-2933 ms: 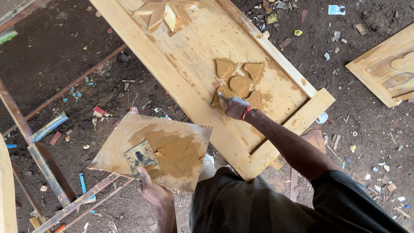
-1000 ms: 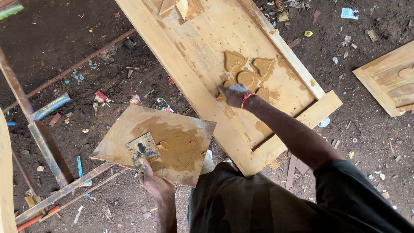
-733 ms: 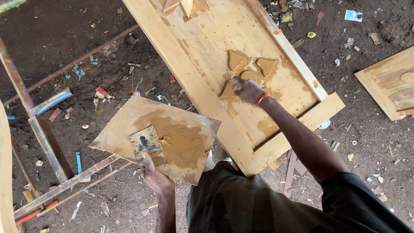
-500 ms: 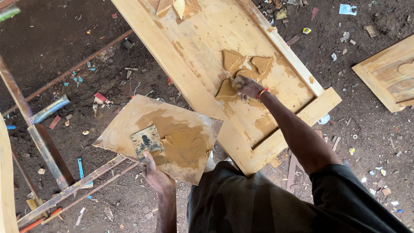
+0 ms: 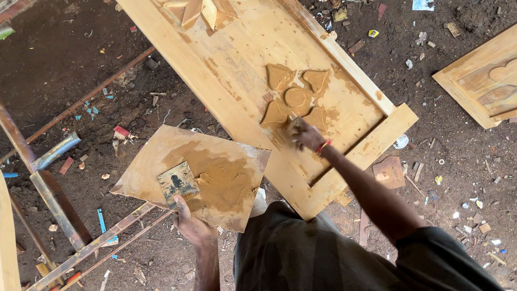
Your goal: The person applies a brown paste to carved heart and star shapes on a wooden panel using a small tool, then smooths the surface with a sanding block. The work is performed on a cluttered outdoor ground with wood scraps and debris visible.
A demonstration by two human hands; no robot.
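A long wooden door panel (image 5: 253, 59) lies slanted over dirt ground, with a carved four-petal ornament (image 5: 295, 98) smeared in tan filler. My right hand (image 5: 306, 134) presses on the panel just below that ornament, fingers closed, perhaps over a small tool that I cannot make out. My left hand (image 5: 189, 222) holds a flat board (image 5: 161, 161) from beneath, thumb on top. On the board lie a heap of tan filler paste (image 5: 223, 180) and a square metal scraper (image 5: 177, 183).
Another carved ornament (image 5: 196, 11) sits at the panel's upper end. A second carved wooden panel (image 5: 484, 78) lies at the right. Rusty metal frame bars (image 5: 59, 207) cross the lower left. Scraps and debris litter the dirt ground (image 5: 458, 178).
My right hand has moved from the ornament's left petal across it to just below it on the panel. The board in my left hand has stayed about level.
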